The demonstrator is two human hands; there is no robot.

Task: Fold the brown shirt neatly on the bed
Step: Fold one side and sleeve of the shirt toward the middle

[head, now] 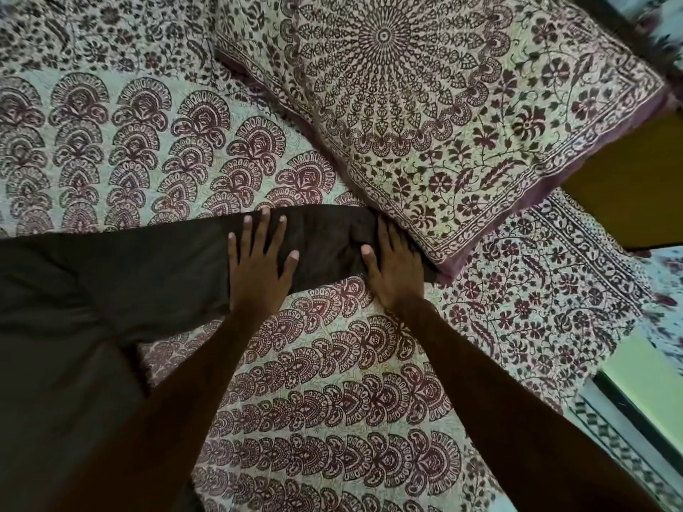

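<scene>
The brown shirt [111, 290] lies spread on the patterned bed cover [332, 382], its body at the left and one long sleeve stretched out to the right. My left hand [258, 267] lies flat on the middle of that sleeve, fingers apart. Near the sleeve's cuff my right hand [391, 267] also presses flat, fingers together, right beside the pillow's corner. Neither hand grips the cloth. The shirt's left side runs out of the frame.
A large patterned pillow [462, 105] lies at the upper right, its lower corner touching the sleeve's end. The bed's right edge [591, 419] shows at the lower right, with a yellow surface [628, 186] beyond it.
</scene>
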